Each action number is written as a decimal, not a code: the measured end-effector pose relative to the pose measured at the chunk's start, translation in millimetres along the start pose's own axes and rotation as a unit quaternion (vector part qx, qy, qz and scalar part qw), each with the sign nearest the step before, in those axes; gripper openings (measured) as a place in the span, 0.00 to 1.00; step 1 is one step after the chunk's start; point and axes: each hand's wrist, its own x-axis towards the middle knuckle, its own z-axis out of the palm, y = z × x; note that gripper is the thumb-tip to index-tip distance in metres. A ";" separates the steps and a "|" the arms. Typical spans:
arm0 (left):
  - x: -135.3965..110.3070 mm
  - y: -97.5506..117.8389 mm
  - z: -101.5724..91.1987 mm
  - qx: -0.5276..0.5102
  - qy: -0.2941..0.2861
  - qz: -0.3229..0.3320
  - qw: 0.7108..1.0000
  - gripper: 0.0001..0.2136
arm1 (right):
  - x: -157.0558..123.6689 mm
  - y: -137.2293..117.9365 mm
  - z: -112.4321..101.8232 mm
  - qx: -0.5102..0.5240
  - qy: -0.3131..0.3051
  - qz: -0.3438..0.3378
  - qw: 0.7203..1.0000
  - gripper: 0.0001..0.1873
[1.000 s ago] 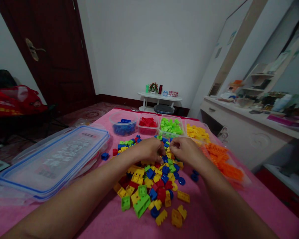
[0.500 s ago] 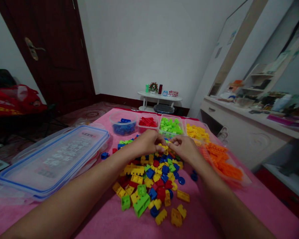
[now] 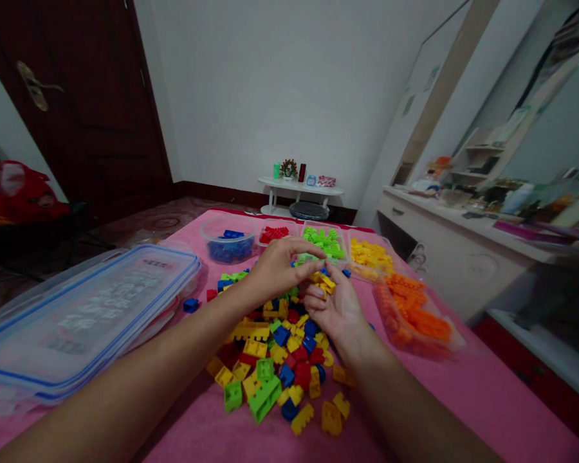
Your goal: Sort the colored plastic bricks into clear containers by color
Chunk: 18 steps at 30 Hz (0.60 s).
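Yellow toy building bricks (image 3: 324, 283) lie in the curled fingers of my right hand (image 3: 340, 312), palm turned up, above a mixed pile of bricks (image 3: 289, 347). My left hand (image 3: 284, 263) reaches over from the left. Its thumb and forefinger are stretched out with a gap between them, and their tips meet the right fingertips. I see nothing held in the left hand, though its other fingers are partly hidden. The pile has yellow, blue, red and green pieces.
Behind the pile stand clear tubs of blue bricks (image 3: 230, 247), red bricks (image 3: 273, 233), green bricks (image 3: 324, 243) and yellow bricks (image 3: 370, 256). A tub of orange bricks (image 3: 417, 308) is at the right. Stacked clear lids (image 3: 91, 315) lie left on the pink cloth (image 3: 183, 418).
My right hand has turned palm up, with yellow bricks now resting in its fingers. My left hand's fingers have straightened from a pinch. The view has shifted slightly right.
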 end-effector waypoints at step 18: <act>8.4 -52.7 -17.5 -0.110 0.108 -0.098 0.983 0.08 | 56.9 -71.0 -16.1 -0.468 0.119 -0.146 0.864 0.09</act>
